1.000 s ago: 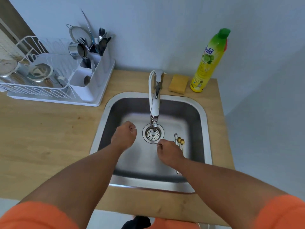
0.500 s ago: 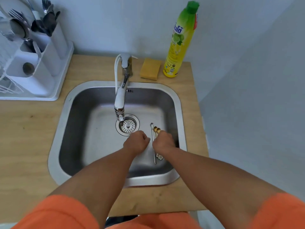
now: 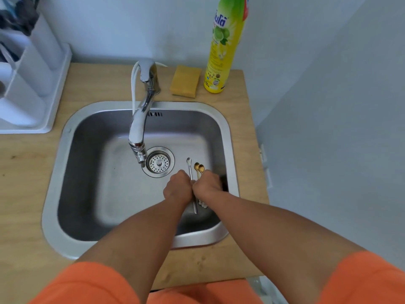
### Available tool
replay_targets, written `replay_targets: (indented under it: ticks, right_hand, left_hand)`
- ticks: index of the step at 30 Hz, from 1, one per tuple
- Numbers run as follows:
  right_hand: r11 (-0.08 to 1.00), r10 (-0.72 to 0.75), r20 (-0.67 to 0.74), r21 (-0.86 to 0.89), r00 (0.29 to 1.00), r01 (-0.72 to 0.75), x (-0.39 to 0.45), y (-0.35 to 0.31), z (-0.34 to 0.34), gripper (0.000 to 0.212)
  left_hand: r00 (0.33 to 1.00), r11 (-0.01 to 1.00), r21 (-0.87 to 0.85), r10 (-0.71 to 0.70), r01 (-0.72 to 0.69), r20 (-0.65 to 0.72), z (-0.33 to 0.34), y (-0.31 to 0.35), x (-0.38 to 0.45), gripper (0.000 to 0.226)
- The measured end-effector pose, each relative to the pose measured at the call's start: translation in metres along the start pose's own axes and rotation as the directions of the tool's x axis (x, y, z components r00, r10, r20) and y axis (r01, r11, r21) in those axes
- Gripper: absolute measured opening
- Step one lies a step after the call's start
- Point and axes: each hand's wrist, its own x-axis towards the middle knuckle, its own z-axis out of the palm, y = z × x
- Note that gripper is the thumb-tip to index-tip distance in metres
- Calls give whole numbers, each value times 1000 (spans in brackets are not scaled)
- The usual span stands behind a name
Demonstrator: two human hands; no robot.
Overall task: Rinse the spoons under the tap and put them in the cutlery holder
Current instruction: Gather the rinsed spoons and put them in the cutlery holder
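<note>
Wooden surface point(image 3: 28, 194) carries steel sink point(image 3: 54, 194). Your spoons point(image 3: 190, 170) lie on basin floor, 3 o'clock of drain point(image 3: 158, 161). Left hand point(image 3: 178, 189) and right hand point(image 3: 208, 183) curled over handles; grip on them cannot tell. Cutlery holder point(image 3: 32, 69) at 10 o'clock.

- Pale blue-grey wall point(image 3: 109, 29) behind the desk, matte, evenly lit.
- Second wall point(image 3: 328, 106) of the same colour on the right, meeting the back wall in a corner.
- Light wooden desk point(image 3: 26, 194) with visible grain and a few dark marks; its right edge runs just beside the side wall.
- Soft, diffuse light, with faint shadows only.
</note>
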Motion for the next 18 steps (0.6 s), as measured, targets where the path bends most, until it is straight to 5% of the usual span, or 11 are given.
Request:
replay_targets:
  ticks: [7,13,18]
  right_hand:
    - [995,-21,18,-101,1000,23,6,-3,8,20]
    - [990,-31,-22,-140,999,27,13,-7,11,5]
    - [979,-51,-28,-198,998,45,17,-10,14,23]
  left_hand:
    - [993,991,-62,-119,119,12,-5,-13,1,13]
    - [987,998,-29,-49,54,150,-7,-13,6,15]
    - [990,975,-185,-108,123,89,-30,-37,2,28]
